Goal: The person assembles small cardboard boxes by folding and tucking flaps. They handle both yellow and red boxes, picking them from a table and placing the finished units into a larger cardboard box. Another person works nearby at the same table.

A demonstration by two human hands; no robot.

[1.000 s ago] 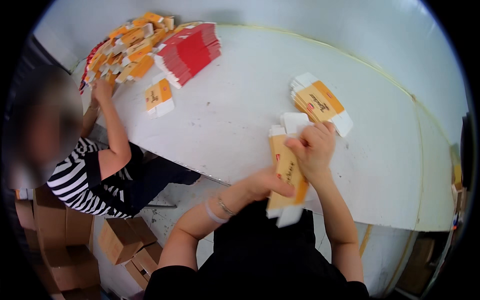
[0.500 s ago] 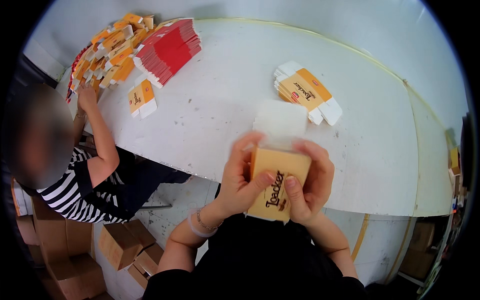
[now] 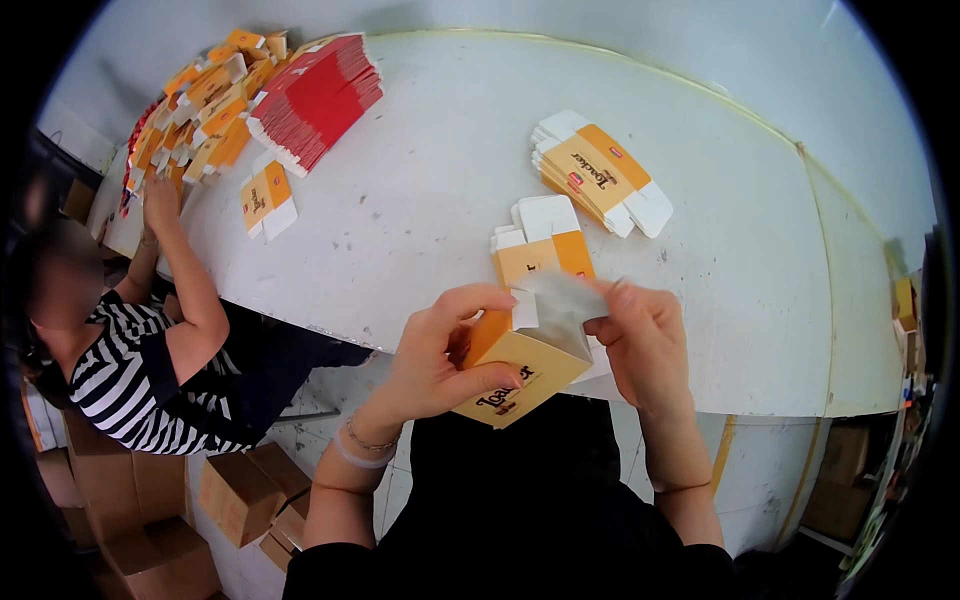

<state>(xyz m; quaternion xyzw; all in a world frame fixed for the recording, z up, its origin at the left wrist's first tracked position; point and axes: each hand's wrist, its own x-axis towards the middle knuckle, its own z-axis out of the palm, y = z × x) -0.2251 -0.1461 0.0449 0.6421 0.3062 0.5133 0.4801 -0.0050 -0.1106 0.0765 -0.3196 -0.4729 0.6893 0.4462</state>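
Pale tan with dark brown lettering on the front of the half-folded carton (image 3: 548,366) just off centre towards 6 o'clock, with orange on one side. Tan, orange and white again on the flat carton blanks (image 3: 525,262) beyond it at 1 o'clock, and on the fanned carton stack (image 3: 618,180) farther out at 1 o'clock, with small red emblems. Same tan, orange and white at 10 o'clock, on both the carton heap (image 3: 213,118) and the lone carton blank (image 3: 266,197). Strong red with whitish edges on the carton bundle (image 3: 318,100) at 11. Dark-flecked greyish white across the tabletop (image 3: 430,190). Black-and-white stripes on the co-worker's shirt (image 3: 105,400) at 8 o'clock.
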